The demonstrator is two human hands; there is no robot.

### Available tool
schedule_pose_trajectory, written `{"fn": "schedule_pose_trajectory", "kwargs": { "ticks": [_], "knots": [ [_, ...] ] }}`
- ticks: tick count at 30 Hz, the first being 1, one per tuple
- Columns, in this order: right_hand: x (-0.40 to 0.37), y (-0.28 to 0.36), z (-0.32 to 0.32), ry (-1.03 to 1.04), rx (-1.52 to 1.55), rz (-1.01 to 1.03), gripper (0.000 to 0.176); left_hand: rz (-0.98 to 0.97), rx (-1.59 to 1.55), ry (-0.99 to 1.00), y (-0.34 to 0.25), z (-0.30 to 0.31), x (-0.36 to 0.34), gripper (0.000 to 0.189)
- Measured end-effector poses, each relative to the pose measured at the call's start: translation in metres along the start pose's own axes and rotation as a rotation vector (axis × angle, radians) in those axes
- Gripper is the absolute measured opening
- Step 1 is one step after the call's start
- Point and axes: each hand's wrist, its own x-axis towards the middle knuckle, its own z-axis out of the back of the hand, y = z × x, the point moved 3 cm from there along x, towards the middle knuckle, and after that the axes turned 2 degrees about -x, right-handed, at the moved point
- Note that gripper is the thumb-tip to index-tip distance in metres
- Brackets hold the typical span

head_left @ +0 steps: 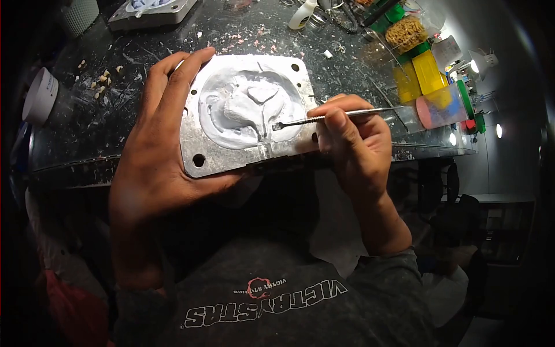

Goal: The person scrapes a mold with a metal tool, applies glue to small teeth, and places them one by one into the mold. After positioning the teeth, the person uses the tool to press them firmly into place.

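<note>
A square metal flask with holes at its corners holds white plaster shaped around a raised form with grooves. My left hand grips the flask along its left side, fingers over the far left corner and thumb along the near edge. Between thumb and fingers of my right hand is a slim metal carving tool with a ribbed grip. Its small flat tip reaches over the plaster, right of the central groove.
The dark worktable is scratched and strewn with crumbs. A second flask stands at the far left, near a white round container. A small white bottle, a yellow box and a pink-filled jar lie to the right.
</note>
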Motion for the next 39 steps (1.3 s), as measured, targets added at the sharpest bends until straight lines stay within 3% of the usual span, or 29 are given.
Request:
{"fn": "schedule_pose_trajectory", "kwargs": {
  "ticks": [2, 4, 5, 8, 24, 30, 34, 36, 37, 39],
  "knots": [
    [0.003, 0.006, 0.000, 0.003, -0.003, 0.051, 0.014, 0.001, 0.005, -0.013, 0.000, 0.000, 0.000, 0.116],
    [0.001, 0.025, -0.006, 0.032, -0.777, 0.536, 0.013, 0.008, -0.002, -0.018, 0.000, -0.001, 0.000, 0.116],
    [0.001, 0.030, -0.007, 0.034, -0.780, 0.535, 0.013, 0.009, -0.005, -0.021, 0.001, 0.000, 0.000, 0.116],
    [-0.002, 0.047, -0.021, 0.102, -1.159, 0.728, 0.017, -0.012, -0.012, -0.021, 0.003, 0.000, 0.000, 0.117],
    [-0.008, 0.067, -0.056, 0.111, -1.445, 0.812, 0.013, 0.033, -0.040, -0.005, 0.002, 0.001, -0.001, 0.118],
    [0.006, 0.068, -0.047, 0.188, -1.340, 0.679, 0.010, 0.017, 0.008, -0.012, 0.003, 0.001, -0.001, 0.116],
    [0.011, 0.037, -0.019, 0.151, -1.001, 0.510, 0.011, 0.023, 0.077, 0.008, 0.003, 0.002, -0.001, 0.116],
    [0.013, 0.023, -0.012, 0.061, -0.607, 0.274, 0.014, 0.033, 0.062, 0.009, 0.002, 0.001, -0.001, 0.115],
    [0.012, 0.012, -0.009, 0.064, -0.280, 0.040, 0.017, 0.042, 0.038, 0.010, 0.001, 0.001, 0.000, 0.115],
    [0.014, 0.010, -0.004, 0.106, -0.118, -0.004, 0.018, 0.032, 0.017, 0.022, -0.001, 0.002, 0.002, 0.115]
  ]
}}
